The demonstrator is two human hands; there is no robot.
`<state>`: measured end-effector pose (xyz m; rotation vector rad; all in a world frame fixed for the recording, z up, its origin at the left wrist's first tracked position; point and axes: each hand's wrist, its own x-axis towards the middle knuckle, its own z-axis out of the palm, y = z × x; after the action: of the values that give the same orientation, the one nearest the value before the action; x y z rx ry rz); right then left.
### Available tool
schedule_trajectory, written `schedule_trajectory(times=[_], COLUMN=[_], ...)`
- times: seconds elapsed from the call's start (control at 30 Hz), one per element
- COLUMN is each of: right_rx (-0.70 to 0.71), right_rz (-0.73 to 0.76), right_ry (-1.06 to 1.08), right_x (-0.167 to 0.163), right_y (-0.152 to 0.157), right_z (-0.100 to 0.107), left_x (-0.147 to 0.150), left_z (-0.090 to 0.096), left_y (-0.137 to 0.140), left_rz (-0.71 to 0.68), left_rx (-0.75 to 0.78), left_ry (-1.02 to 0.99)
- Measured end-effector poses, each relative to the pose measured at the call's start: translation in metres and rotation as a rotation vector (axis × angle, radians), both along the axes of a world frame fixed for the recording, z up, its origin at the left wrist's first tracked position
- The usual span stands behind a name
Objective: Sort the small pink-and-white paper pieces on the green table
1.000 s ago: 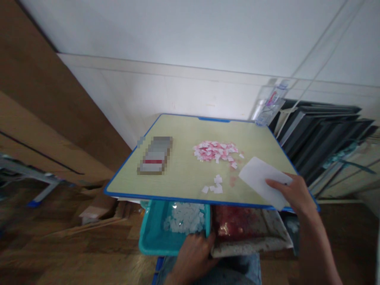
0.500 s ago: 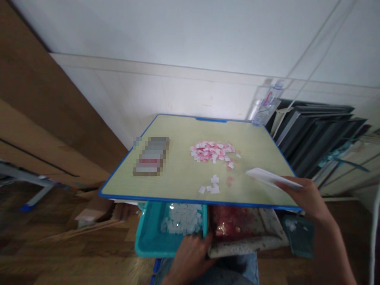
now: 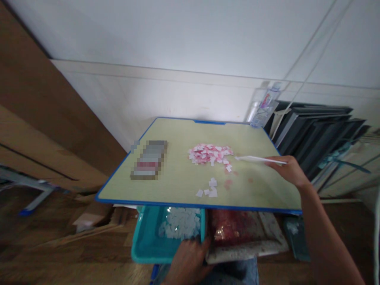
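My right hand [image 3: 289, 171] pinches a thin, flat white card [image 3: 254, 159], held nearly edge-on just above the table. Its far end points left, close to a heap of pink-stained paper bits [image 3: 209, 153]. Nearer the front edge lie a few loose white paper bits [image 3: 211, 192]. My left hand [image 3: 188, 257] is closed at the near right corner of a teal basin [image 3: 148, 249], with its fingers over the rim and the thumb on the outer side. Wet-looking whitish pieces [image 3: 182, 223] fill part of the basin.
The blue-edged folding table [image 3: 175, 190] carries a blurred-out flat object [image 3: 150, 160] at left and a plastic bottle [image 3: 265, 105] at its back right corner. Below the front edge sits a tray [image 3: 246, 253] with red liquid. Dark panels [image 3: 320, 130] lean at right.
My right hand has moved left and away from me, bringing the white card's tip near the pink heap. The left hand has stayed at the basin's rim.
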<state>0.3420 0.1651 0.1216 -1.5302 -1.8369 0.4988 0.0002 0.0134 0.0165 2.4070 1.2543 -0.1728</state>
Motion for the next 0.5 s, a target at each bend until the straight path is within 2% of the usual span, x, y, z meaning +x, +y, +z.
schedule_trajectory(times=[0.03,0.13,0.23,0.33,0.5], right_rx=[0.031,0.006,-0.034,-0.059,-0.115], right_rz=[-0.034,-0.015,0.016,0.037,0.086], right_ry=[0.012,0.018,0.03,0.046,0.071], right_x=[0.001,0.0,0.002,0.009,0.015], right_y=[0.009,0.035,0.044,0.03,-0.018], right_z=[0.0,-0.007,-0.015,-0.017,-0.018], left_x=[0.0,0.0,0.001,0.0,0.0], left_z=[0.0,0.001,0.0,0.0,0.007], left_y=[0.0,0.0,-0.001,0.0,0.003], left_rz=[0.001,0.012,0.021,0.015,-0.005], left_rx=[-0.003,-0.008,-0.006,-0.015,-0.043], left_ry=[0.004,0.013,0.014,0.018,0.019])
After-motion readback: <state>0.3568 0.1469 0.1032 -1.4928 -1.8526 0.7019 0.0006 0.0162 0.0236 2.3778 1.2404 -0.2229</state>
